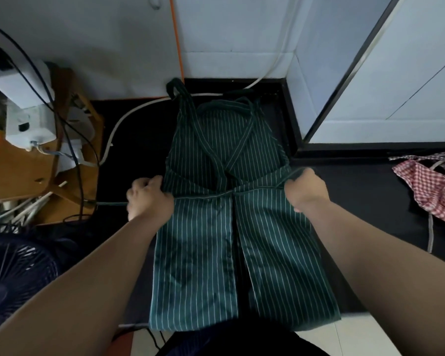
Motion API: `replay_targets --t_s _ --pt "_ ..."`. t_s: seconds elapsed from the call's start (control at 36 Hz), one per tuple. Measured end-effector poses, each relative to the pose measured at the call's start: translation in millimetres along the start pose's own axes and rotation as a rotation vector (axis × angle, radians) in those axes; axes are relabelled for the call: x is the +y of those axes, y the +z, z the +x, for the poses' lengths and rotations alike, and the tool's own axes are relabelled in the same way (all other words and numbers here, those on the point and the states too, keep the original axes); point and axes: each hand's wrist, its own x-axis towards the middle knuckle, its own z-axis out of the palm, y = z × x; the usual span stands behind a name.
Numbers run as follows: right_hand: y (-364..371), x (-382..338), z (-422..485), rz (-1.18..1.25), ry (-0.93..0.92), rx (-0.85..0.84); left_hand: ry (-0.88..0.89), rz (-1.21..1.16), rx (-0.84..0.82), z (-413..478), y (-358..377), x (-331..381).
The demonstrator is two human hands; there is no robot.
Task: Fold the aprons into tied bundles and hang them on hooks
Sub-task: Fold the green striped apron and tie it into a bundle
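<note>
While it lies flat, apron (195, 253) looks green-striped

In front of you the black counter (365, 191) runs back to the white tiled wall, and the green striped apron (198, 253) lies flat along its middle, bib toward the wall and hem at the near edge, with both side panels folded in to leave a narrow gap down the centre. Its straps (208, 147) cross over the bib. To your right, well apart from it, a red checked apron (432, 191) lies crumpled on the same surface, and a white cable (129, 114) curves across the back left corner.
</note>
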Motion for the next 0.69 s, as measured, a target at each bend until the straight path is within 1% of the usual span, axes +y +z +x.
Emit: replay_targets --t_s 0.08,0.17,0.22,0.28,0.33,0.39,0.47,0.61,0.69 --pt "-0.5 -12.6 6.2 -0.04 -0.173 0.001 0.196 0.029 -0.079 8.1 5.9 9.7" --pt "3.1 -23.1 12.9 -0.22 -0.281 -0.005 0.274 0.155 -0.169 19.5 12.4 19.4" --pt "6.8 -28.6 18.0 -0.296 -0.306 -0.063 0.262 0.215 -0.179 25.7 15.4 22.7" --pt "11.4 -30.4 27.1 -0.394 -0.327 -0.202 0.241 0.256 -0.175 32.1 18.2 23.2" --pt "12.2 -28.2 31.6 -0.6 -0.306 -0.298 0.218 0.286 -0.167 34.3 18.0 20.7" --pt "10.8 -21.7 37.2 -0.741 -0.246 -0.274 0.16 0.283 -0.13 37.0 17.3 17.1" --pt "6.1 -12.9 44.3 -0.764 -0.186 -0.246 0.084 0.278 -0.078 41.5 12.8 10.4" --pt "2.0 -18.1 52.2 -0.82 -0.264 -0.272 0.056 0.198 -0.06 48.8 12.2 7.8" --pt "5.5 -29.9 51.5 -0.802 -0.345 -0.196 0.059 0.153 -0.043 53.1 12.9 13.4"
